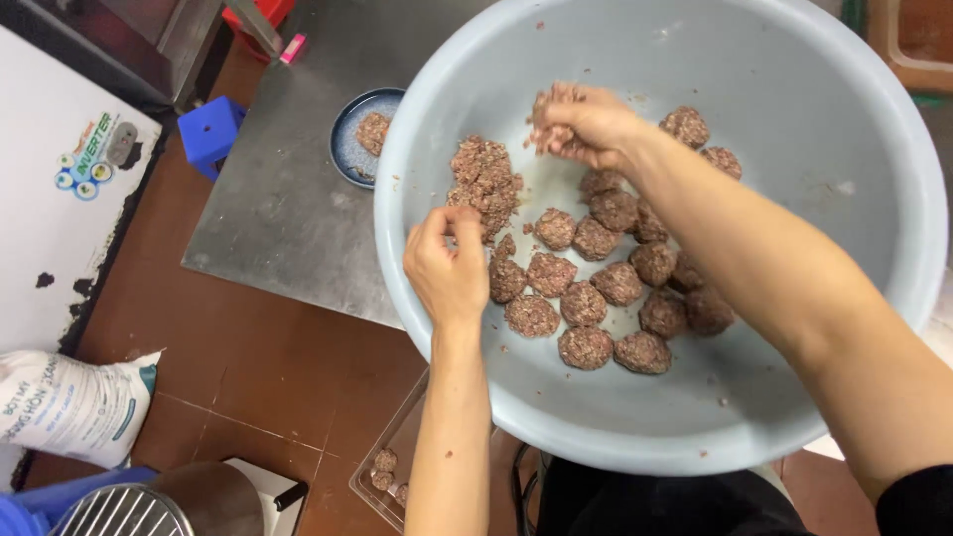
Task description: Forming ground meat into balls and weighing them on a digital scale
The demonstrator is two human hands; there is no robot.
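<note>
The left hand is curled shut, its grip pinching a bit of minced meat inside the pale blue basin. The right hand cups another clump. Rolled meatballs fill the basin's middle; the basin overhangs the steel tabletop's near edge.

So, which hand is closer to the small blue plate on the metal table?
The left. The left hand is inside the bowl, below and right of the blue plate. The right hand is farther right, above the meatballs.

My plastic bowl looks smooth and matt; the minced-meat balls coarse and moist; the metal desk dull, scuffed.
</note>
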